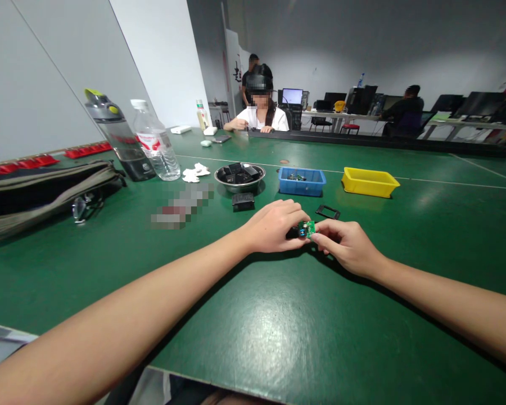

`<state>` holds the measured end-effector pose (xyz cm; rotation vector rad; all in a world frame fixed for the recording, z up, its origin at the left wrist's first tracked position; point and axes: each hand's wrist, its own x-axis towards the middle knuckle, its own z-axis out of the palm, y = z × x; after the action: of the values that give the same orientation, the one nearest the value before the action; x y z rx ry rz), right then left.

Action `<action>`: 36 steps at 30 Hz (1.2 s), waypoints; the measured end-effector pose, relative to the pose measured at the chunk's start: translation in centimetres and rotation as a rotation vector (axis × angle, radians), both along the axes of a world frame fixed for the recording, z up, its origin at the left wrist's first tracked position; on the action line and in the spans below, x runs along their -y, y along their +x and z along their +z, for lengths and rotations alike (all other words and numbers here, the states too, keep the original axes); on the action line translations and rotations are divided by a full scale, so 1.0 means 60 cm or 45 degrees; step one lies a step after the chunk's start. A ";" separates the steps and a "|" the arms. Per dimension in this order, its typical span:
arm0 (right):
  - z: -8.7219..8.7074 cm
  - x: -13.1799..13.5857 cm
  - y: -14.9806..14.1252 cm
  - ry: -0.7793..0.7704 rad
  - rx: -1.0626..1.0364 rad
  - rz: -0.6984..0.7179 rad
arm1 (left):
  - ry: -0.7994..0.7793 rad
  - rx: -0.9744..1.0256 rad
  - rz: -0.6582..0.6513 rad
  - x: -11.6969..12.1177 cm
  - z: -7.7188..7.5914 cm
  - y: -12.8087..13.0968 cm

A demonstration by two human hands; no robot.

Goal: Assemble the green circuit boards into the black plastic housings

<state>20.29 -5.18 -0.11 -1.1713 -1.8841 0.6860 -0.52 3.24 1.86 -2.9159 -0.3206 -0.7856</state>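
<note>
A small green circuit board (310, 228) with several components on it sits between my two hands over the middle of the table. My left hand (274, 226) is closed around its left side, and a bit of something black shows under those fingers. From the right, the thumb and fingers of my right hand (348, 244) pinch the board's edge. Just beyond lies a flat black frame (328, 212) with a rectangular opening. A black plastic housing (243, 202) rests to the left, in front of a metal bowl (240, 187) of similar black housings.
Behind my hands stand a blue bin (302, 187) with small parts and a yellow bin (370, 187). At the left are a water bottle (156, 143), a sports bottle (124, 140), crumpled tissue (195, 172), glasses (84, 207) and a bag (46, 197). A person (261, 115) sits across the table (244, 315).
</note>
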 end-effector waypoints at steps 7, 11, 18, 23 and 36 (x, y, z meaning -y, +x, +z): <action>0.001 0.001 -0.001 0.022 0.003 -0.026 | -0.004 -0.012 0.021 -0.003 0.001 -0.002; -0.001 0.001 0.000 -0.005 -0.012 -0.016 | -0.002 -0.020 0.005 -0.003 0.002 -0.001; -0.003 0.001 -0.002 -0.063 -0.119 0.022 | -0.063 -0.034 0.013 -0.001 0.004 -0.002; 0.002 0.002 -0.004 -0.025 -0.078 0.021 | -0.072 -0.049 0.018 -0.001 0.004 -0.002; 0.002 0.001 -0.003 0.026 0.005 -0.033 | -0.096 -0.038 0.009 0.001 0.004 -0.001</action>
<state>20.13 -5.27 0.04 -1.1827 -1.8718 0.6496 -0.58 3.21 2.09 -2.9918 -0.3655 -0.7438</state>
